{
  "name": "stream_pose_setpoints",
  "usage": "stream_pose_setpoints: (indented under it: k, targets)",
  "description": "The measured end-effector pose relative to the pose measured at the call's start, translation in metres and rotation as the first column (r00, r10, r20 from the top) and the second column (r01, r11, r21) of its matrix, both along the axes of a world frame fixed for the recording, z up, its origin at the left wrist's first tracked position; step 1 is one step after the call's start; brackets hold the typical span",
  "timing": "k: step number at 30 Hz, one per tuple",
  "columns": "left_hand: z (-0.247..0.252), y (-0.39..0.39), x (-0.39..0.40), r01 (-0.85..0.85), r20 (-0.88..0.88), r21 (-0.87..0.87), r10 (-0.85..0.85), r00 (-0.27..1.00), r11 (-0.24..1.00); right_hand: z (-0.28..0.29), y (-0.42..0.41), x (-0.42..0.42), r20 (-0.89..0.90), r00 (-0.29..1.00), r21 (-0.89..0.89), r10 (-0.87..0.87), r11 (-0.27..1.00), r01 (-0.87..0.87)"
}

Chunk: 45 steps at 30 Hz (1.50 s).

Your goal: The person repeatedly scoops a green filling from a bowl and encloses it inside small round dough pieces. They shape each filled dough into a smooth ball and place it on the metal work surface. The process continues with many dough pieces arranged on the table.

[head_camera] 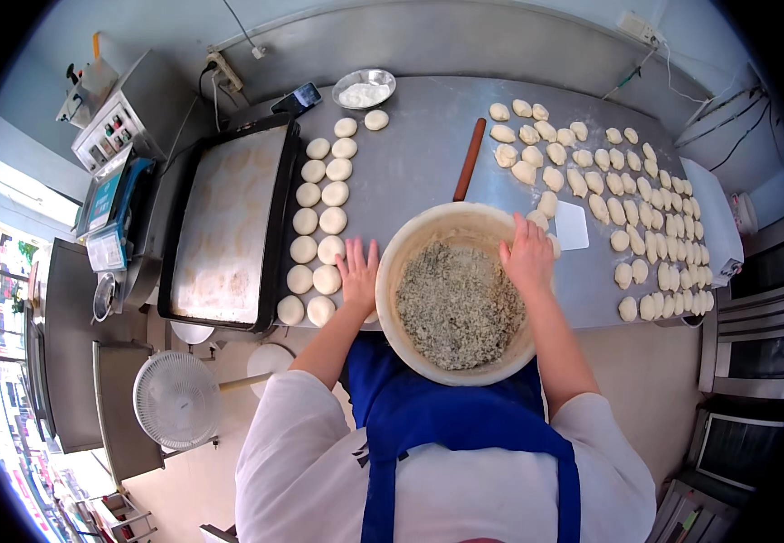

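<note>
A large pale basin with a grainy grey-green filling is right in front of me, overhanging the table's front edge against my blue apron. My right hand is at its right rim, thumb on the inner side and fingers over the edge. My left hand has its fingers spread just left of the basin. Its fingertips are at a round flattened dough piece, one of several in two columns. A wooden rolling pin lies behind the basin. Near my right hand is a white dough scraper.
Many small dough portions cover the steel table's right side. At the left lies a black-rimmed baking tray. A metal bowl of white flour and a phone sit at the back. A fan stands at my left.
</note>
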<state>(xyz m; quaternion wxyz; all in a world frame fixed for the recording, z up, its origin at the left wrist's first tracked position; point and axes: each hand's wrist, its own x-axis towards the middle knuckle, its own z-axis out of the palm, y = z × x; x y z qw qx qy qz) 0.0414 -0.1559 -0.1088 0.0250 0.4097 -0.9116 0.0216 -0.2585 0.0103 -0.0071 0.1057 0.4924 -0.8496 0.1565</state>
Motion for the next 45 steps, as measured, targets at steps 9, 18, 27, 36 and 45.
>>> stream_pose_setpoints:
  k: [9, 18, 27, 36, 45]
  targets:
    - [0.048, 0.04, 0.045, -0.087, -0.147, 0.381, 0.154, 0.977, 0.92, -0.005, 0.001, -0.003, 0.022, 1.0, 0.0, -0.009, 1.0, 0.009]
    - [0.041, 0.015, 0.05, -0.098, -0.059, 0.655, 0.18, 0.982, 0.749, -0.004, 0.002, -0.004, 0.041, 0.999, -0.046, 0.021, 0.999, -0.019]
    - [0.012, 0.016, 0.017, -0.217, -0.053, 0.138, 0.226, 0.973, 0.966, -0.006, 0.0, -0.002, 0.048, 0.998, -0.068, 0.048, 0.997, -0.045]
    - [-0.001, 0.002, 0.003, -0.091, -0.364, -0.287, -0.021, 0.931, 0.954, 0.016, -0.059, -0.003, 0.102, 0.984, 0.066, 0.147, 0.986, -0.154]
    - [0.066, -0.013, 0.03, -0.223, 0.18, 0.705, 0.134, 0.974, 0.674, 0.004, -0.086, -0.002, 0.133, 0.974, 0.108, 0.182, 0.974, -0.197]
